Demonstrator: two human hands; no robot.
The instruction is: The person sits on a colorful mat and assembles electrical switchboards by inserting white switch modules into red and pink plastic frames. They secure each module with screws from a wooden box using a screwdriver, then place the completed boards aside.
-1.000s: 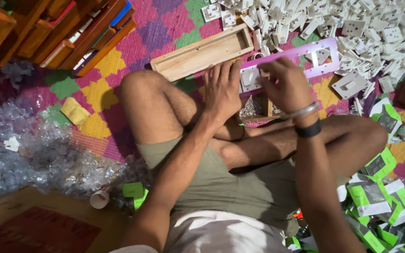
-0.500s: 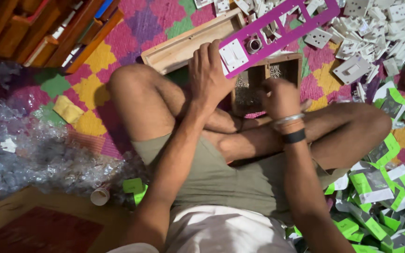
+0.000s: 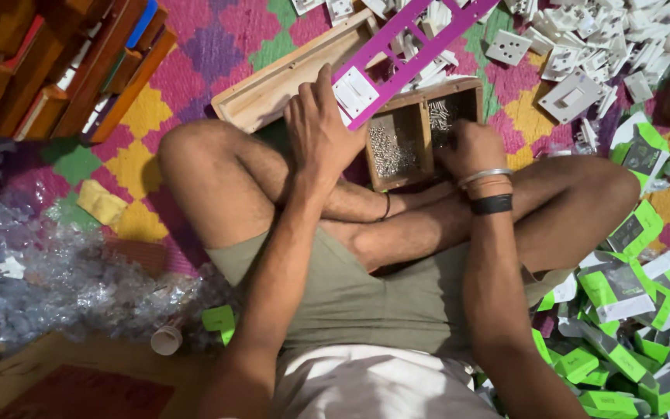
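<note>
The person sat cross-legged on a bright patterned rug (image 3: 219, 46). The left hand (image 3: 321, 124), at upper centre of the frame, had its fingers (image 3: 327, 81) closed around the lower end of a long purple frame (image 3: 420, 35), which slanted up toward the top right and carried a white switch module (image 3: 357, 91) just beside that hand. The right hand (image 3: 471, 147), right of centre, reached into a small wooden box (image 3: 422, 128) of two compartments holding small metal screws (image 3: 388, 151); its fingers curled down inside the right compartment, and whether they gripped anything could not be told. Behind the box lay a long wooden tray (image 3: 273, 89). White switch parts (image 3: 583, 46) were scattered at upper right, green and white packets (image 3: 630, 295) piled at lower right, and crumpled clear plastic wrapping (image 3: 48, 271) lay at lower left.
</note>
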